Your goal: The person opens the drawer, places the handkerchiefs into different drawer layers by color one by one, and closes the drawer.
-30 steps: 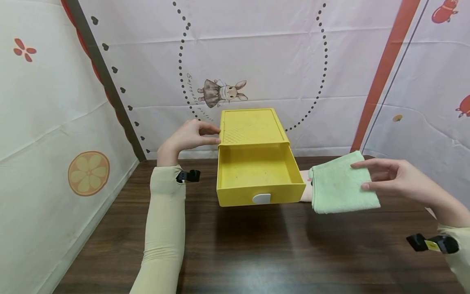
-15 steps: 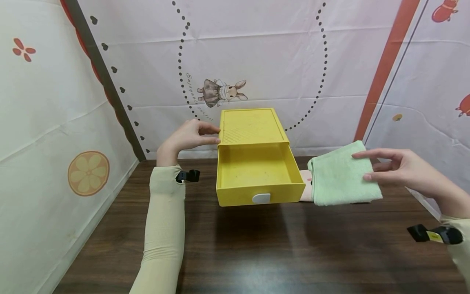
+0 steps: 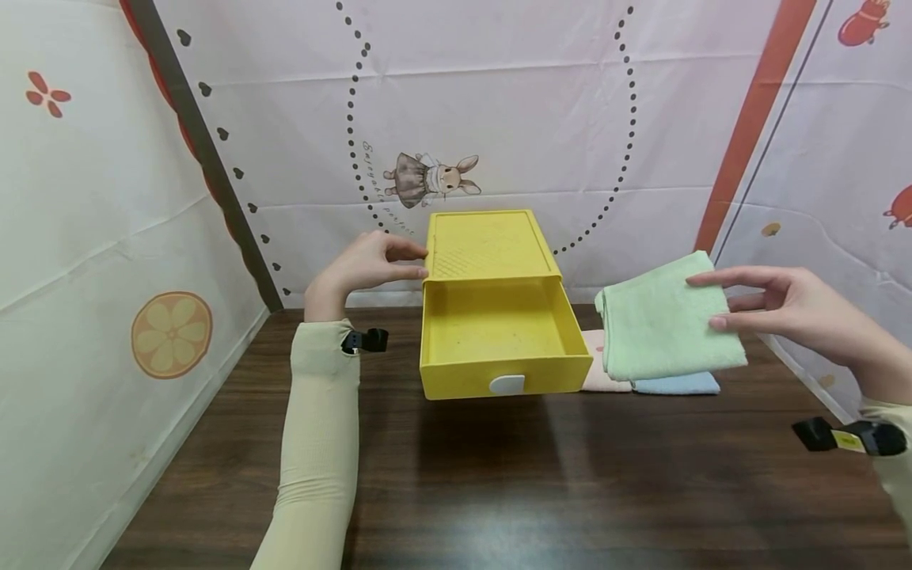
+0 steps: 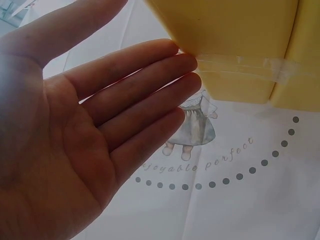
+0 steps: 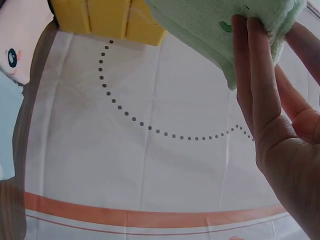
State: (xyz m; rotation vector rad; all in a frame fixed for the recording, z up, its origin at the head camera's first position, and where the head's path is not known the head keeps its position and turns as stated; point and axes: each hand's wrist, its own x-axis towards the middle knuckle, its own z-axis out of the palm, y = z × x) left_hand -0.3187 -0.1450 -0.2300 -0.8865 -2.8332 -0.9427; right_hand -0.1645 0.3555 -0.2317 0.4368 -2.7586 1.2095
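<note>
"Since a second ago, your right hand [image 3: 798, 313] has moved higher in the head view, taking the green cloth [image 3: 663, 324] with it, and a blue cloth [image 3: 677, 384] has come into sight below."

"How does that hand hold it?"

"You pinch the right edge between thumb and fingers, the fingers nearly straight. The cloth hangs folded above the bench [image 3: 499, 507], to the right of the yellow box [image 3: 492, 241]."

"And the left?"

"Your left hand [image 3: 363, 263] has barely shifted. Its fingers are extended side by side, their tips touching the box's left side. You grip nothing there; whether you press or merely rest, I cannot tell. The drawer [image 3: 456, 382] stands pulled out toward you."

"What is hard to make out?"

"Your green cloth hides much of the blue cloth and of the pink cloth [image 3: 604, 376] beside it in the head view. Your right wrist view cuts the green cloth off at the top, and a dark green mark [image 5: 226, 26] on it is too small to read. Your left thumb runs out of the left wrist view, and your right forearm leaves the head view."
</note>
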